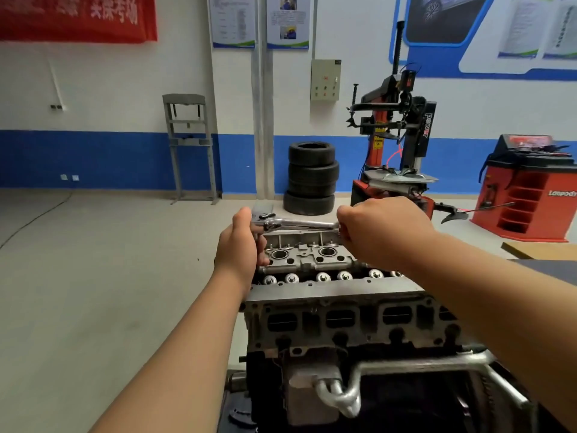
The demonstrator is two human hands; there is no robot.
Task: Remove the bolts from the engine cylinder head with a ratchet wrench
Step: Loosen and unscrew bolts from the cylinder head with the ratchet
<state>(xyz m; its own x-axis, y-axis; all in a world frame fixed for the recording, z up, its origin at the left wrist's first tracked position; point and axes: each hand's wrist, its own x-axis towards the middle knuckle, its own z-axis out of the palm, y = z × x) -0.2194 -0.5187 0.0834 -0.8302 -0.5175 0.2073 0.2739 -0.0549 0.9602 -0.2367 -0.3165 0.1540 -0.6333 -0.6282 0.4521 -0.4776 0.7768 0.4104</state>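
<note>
The ratchet wrench (296, 225) is held level over the far end of the cylinder head (312, 260), long axis running left to right. Its drive end is clasped by the left hand (242, 245); the handle end is gripped in the right hand (377, 232). The bolt beneath is hidden; the swing is judged to fall to the right hand
</note>
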